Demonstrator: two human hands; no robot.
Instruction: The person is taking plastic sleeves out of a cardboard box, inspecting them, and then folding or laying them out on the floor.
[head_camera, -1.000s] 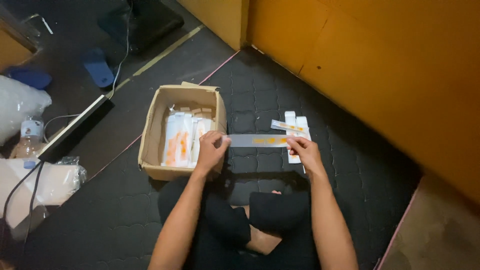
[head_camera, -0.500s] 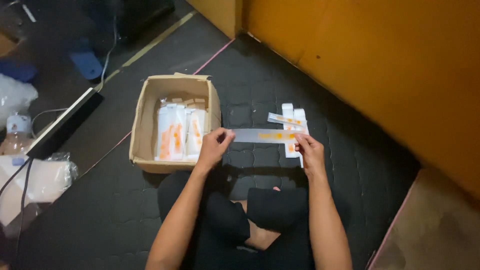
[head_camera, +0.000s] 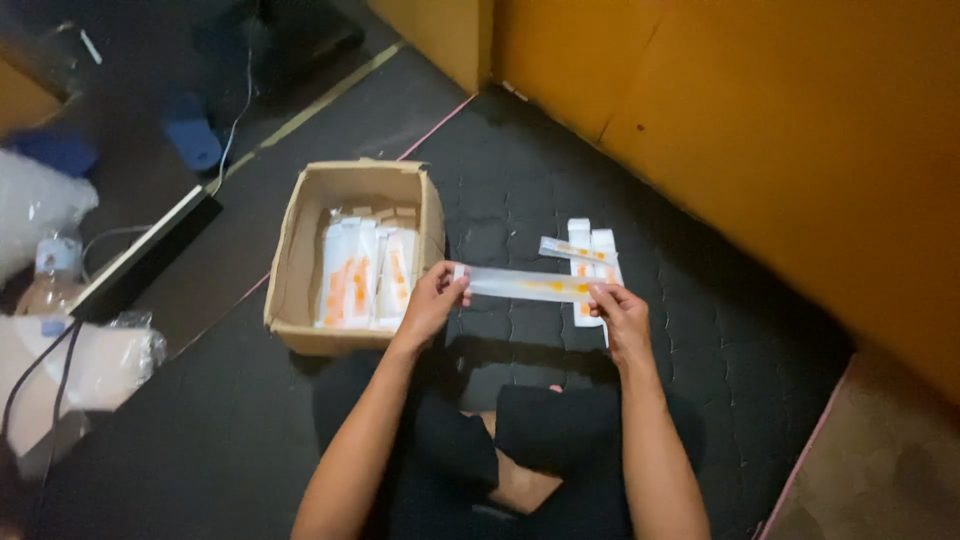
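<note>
I hold a long, flat, clear plastic packet with orange marks (head_camera: 525, 285) level in front of me. My left hand (head_camera: 436, 298) pinches its left end and my right hand (head_camera: 618, 310) pinches its right end. Just beyond my right hand, a few similar packets (head_camera: 590, 256) lie in a small pile on the dark quilted mat. To the left stands an open cardboard box (head_camera: 300, 270) with several more of the same packets (head_camera: 365, 275) standing inside it.
An orange wall (head_camera: 800, 130) runs along the right and back. At far left lie a plastic bottle (head_camera: 50, 275), crumpled clear plastic (head_camera: 100, 360), cables, a dark flat board (head_camera: 150, 255) and a blue slipper (head_camera: 190, 140). My crossed legs sit at the bottom.
Both hands keep hold of the packet, stretched out between them. The view has shifted slightly; the box and the pile have not moved.
</note>
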